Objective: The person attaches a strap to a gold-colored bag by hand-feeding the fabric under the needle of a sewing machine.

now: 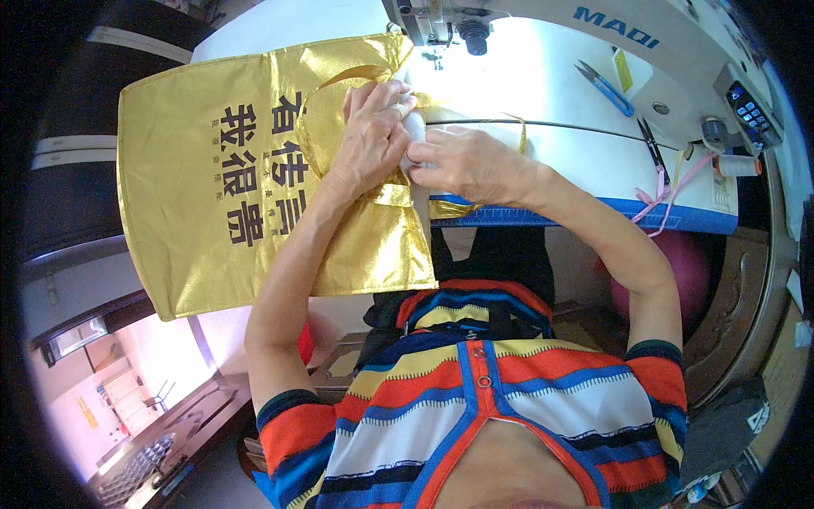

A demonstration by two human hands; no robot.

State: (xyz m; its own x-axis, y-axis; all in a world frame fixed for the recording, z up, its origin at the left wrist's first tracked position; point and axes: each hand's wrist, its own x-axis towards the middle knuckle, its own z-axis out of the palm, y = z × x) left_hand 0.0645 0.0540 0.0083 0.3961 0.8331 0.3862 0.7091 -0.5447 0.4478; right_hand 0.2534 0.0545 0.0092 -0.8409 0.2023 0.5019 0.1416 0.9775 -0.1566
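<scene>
A shiny gold bag [195, 182] with dark printed characters lies flat over the left part of the white sewing table [487, 114]. Its handle loops out under my left hand [371, 136], whose bent fingers grip the bag near its right edge. White material shows along that edge, between my hands. From the right, my right hand [475, 163] has its fingers closed on this edge; exactly what they pinch is hidden. A thin gold strap [521, 131] curls out past the right hand, and more gold strip lies below it.
A white sewing machine [543, 10] spans the far side, its needle area lit. To the right lie blue-handled snips [606, 89], black scissors [652, 151], pink ribbon [653, 204] and a white thread spool [738, 165]. A blue strip [585, 212] edges the table front.
</scene>
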